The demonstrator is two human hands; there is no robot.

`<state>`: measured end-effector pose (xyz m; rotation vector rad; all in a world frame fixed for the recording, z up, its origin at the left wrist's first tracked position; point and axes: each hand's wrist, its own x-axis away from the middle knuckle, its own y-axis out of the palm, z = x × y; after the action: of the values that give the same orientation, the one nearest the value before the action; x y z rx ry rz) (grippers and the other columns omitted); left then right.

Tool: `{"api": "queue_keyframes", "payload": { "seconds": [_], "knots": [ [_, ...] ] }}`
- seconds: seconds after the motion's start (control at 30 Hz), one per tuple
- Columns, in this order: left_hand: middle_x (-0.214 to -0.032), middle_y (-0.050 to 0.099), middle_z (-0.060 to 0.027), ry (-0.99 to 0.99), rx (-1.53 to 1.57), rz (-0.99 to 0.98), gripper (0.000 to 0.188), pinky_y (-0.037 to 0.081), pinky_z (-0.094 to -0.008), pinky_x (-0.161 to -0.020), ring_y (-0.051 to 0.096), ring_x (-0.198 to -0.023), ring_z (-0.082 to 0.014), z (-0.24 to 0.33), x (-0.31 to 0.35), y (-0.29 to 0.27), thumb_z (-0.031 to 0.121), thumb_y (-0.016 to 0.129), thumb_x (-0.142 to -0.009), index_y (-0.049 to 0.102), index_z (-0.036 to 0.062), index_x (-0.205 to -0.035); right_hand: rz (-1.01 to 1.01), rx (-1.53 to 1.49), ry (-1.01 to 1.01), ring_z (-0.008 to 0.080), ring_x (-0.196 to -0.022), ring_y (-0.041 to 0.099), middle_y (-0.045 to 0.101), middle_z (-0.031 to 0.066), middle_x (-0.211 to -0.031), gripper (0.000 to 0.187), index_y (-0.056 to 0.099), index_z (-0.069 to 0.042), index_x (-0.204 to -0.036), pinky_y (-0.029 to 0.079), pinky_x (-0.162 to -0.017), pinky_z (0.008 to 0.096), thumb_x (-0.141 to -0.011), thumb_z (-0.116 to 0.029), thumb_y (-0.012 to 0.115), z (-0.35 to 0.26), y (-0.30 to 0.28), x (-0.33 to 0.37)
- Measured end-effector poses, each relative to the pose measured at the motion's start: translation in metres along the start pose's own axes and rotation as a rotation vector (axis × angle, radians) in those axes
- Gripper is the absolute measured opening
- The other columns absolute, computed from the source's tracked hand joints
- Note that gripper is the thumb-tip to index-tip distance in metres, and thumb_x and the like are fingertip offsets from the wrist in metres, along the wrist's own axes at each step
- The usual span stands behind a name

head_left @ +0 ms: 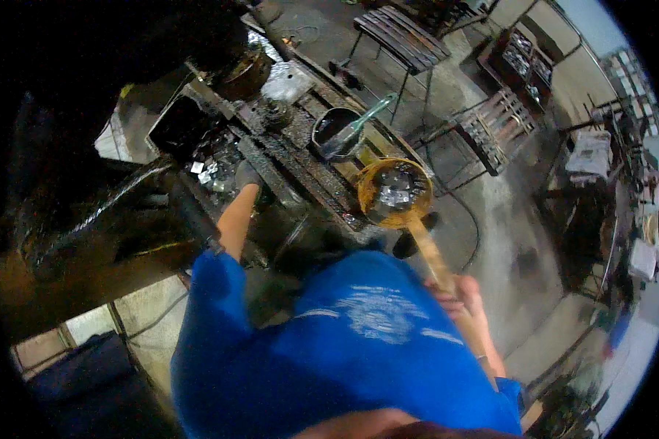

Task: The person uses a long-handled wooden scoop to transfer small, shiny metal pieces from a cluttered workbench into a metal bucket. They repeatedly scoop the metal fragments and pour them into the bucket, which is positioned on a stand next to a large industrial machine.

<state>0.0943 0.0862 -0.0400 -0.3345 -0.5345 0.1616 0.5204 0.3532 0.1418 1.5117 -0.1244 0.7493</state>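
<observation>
My right hand [458, 294] is closed round the long wooden handle [430, 252] of a round yellow-brown scoop. The scoop's rim [364, 194] circles a heap of small shiny metal pieces [399, 192]. My left hand [247, 175], seemingly in a grey glove, reaches to the machine bench on the left. Its fingers are too dark and blurred to make out. Small bright square metal pieces [206, 174] lie just left of it, near a dark open box [177, 126].
A black pail [316, 139] holding a green-handled brush [373, 110] stands on the slatted bench [384, 139]. Beyond are a slatted stool [403, 36], a slatted chair [494, 128] and a crate of metal pieces [520, 62]. A dark hose [477, 227] curves across the floor.
</observation>
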Motion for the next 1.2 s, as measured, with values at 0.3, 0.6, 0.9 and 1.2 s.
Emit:
{"api": "queue_keyframes", "payload": {
  "seconds": [0.3,0.6,0.9,1.2],
  "knots": [
    [-0.093,0.061,-0.0097,0.050,0.009,-0.028,0.027,0.047,-0.0328,-0.069,0.058,-0.079,-0.0218,0.007,0.001,-0.006,0.012,0.051,-0.077,0.057,0.0001,-0.100,0.031,0.087,-0.011,0.0048,-0.040,0.034,0.040,0.0014,-0.065,0.046,0.043,0.005,-0.106,0.028,-0.031,0.0191,-0.075,-0.029,0.053,-0.002,0.003,-0.004],
    [-0.093,0.061,-0.0081,0.091,0.241,-0.108,0.031,0.048,-0.0311,-0.069,0.059,-0.078,-0.0193,0.000,0.009,-0.039,0.005,0.054,-0.073,0.055,0.0006,-0.104,0.093,0.099,-0.060,0.0032,-0.039,0.031,0.038,0.0004,-0.065,0.047,0.043,0.005,-0.105,0.027,-0.030,0.0169,-0.080,-0.034,0.048,0.006,0.015,-0.003],
    [-0.093,0.061,-0.0065,0.148,0.525,-0.460,0.039,0.050,-0.0293,-0.069,0.059,-0.076,-0.0167,0.034,0.083,-0.097,-0.002,0.057,-0.069,0.054,0.0010,-0.109,0.145,0.015,-0.064,0.0037,-0.039,0.032,0.039,0.0005,-0.065,0.052,0.044,0.004,-0.105,0.027,-0.030,0.0179,-0.075,-0.035,0.059,0.005,0.011,0.001],
    [-0.083,0.061,-0.0078,0.824,0.013,-0.706,0.034,0.048,-0.0290,-0.064,0.058,-0.073,-0.0152,0.069,0.181,-0.042,0.007,0.068,-0.062,0.060,0.0031,-0.094,0.190,0.102,-0.029,0.0031,-0.038,0.031,0.039,0.0002,-0.063,0.042,0.043,0.004,-0.108,0.026,-0.029,0.0176,-0.078,-0.025,0.043,0.003,0.018,-0.001]
  ]
}}
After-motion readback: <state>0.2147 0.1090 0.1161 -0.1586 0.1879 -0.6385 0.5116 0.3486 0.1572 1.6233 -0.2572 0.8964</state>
